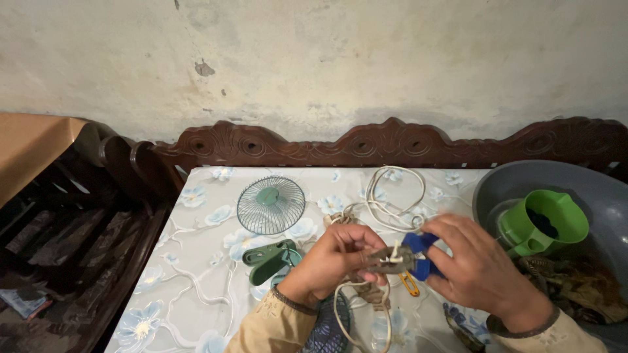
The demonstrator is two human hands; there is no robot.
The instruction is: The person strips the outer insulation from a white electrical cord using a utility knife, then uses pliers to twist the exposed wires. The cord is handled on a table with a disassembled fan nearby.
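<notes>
Fan already stripped: grille (pixel 271 204) lies at 10 o'clock, green clip base (pixel 268 259) beside the left hand (pixel 335 258), which pinches the small motor (pixel 387 260). Right hand (pixel 472 265) curls around its blue part (pixel 418 246). Reassembly not begun.

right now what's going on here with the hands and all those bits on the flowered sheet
A person works over a pale flowered sheet. The left hand and right hand together hold a small grey-brown part with white wires against a blue plastic piece. A round green wire fan grille and a green plastic clip base lie to the left, a coiled white cord behind the hands. A green plastic jug sits in a grey basin at right.
</notes>
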